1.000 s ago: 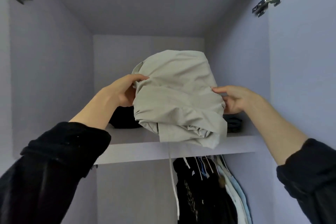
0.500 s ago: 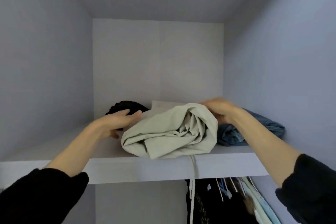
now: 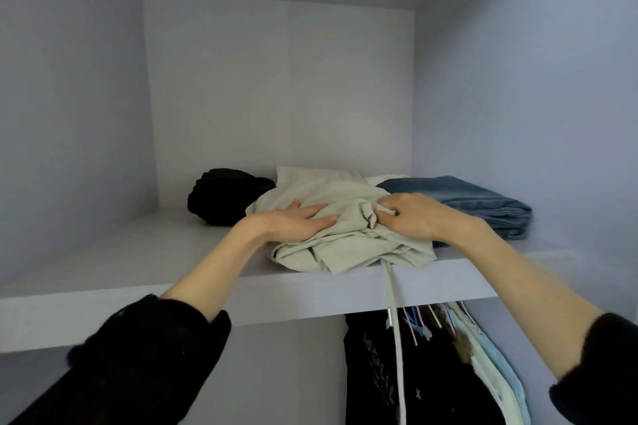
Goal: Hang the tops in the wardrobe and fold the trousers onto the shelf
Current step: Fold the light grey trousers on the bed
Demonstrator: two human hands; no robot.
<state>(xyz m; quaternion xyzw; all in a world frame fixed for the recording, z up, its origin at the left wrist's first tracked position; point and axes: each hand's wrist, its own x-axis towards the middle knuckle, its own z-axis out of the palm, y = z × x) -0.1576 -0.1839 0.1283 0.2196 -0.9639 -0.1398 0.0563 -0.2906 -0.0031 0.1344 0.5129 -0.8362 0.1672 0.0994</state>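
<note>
You are wearing a black top with long sleeves. Your left sleeve [image 3: 138, 355] is pushed up, so your arm is bare from there to your left hand [image 3: 297, 222]. Your right sleeve [image 3: 600, 373] is pushed up too, and the arm is bare up to your right hand [image 3: 411, 217]. The cloth looks soft and a bit fuzzy.
</note>
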